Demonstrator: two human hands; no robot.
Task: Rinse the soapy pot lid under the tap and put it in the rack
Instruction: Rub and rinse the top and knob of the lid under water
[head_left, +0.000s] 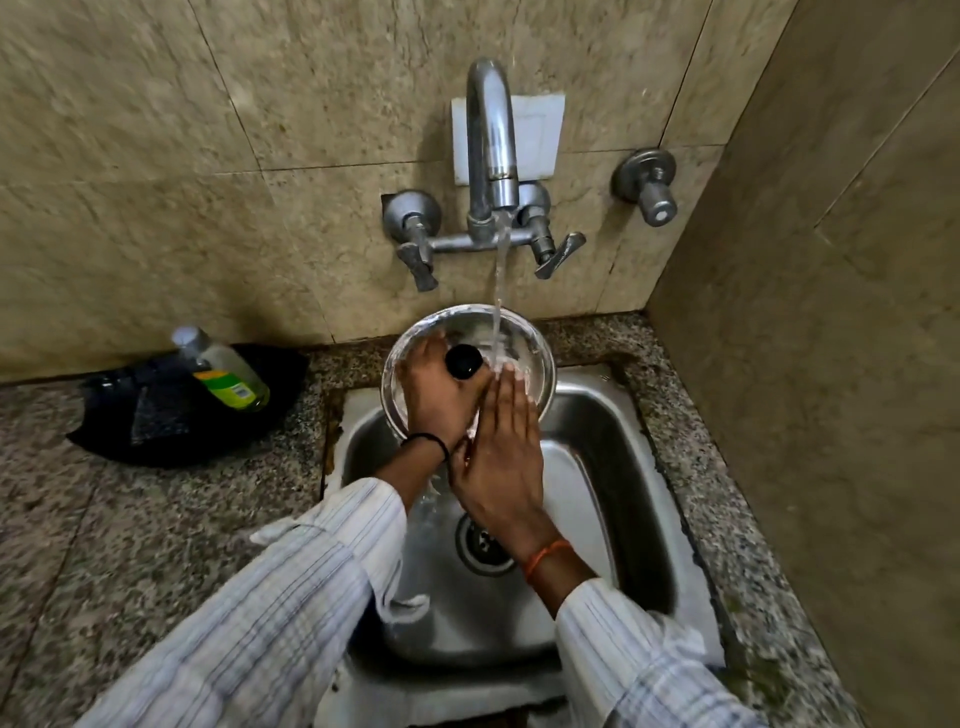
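Striped white sleeves (291, 597) come in from the bottom of the shot, cuffs pushed back a bit, both arms reaching out over a small stainless sink (597, 441) set into a speckled granite counter (104, 519). You can see the round drain (480, 545) between the wrists. Right hand (501, 457) has an orange thread round the wrist and lies flat, fingers straight and pressed together, fingertips resting on the near part of the pot lid (519, 343), right where the water lands. Left hand (441, 395), with a black band on its wrist, is wrapped around the lid's black knob (464, 361), fingers curled and clamped on it, thumb side toward the right hand, so that hand is carrying the lid. The steel lid itself is held tilted above the back end of the sink, directly below the spout, with a whitish soapy film around its rim. Water stream (500, 280) drops straight from the tap (491, 156) onto the lid, just right of the knob. Off to the left on the counter sits a black bag or cloth (156, 415) with a clear plastic bottle (223, 374) lying on it, green and yellow label. Further back the tap is wall mounted on beige stone tiles (156, 156), two lever handles either side, plus a separate round valve (647, 184) out to the right.
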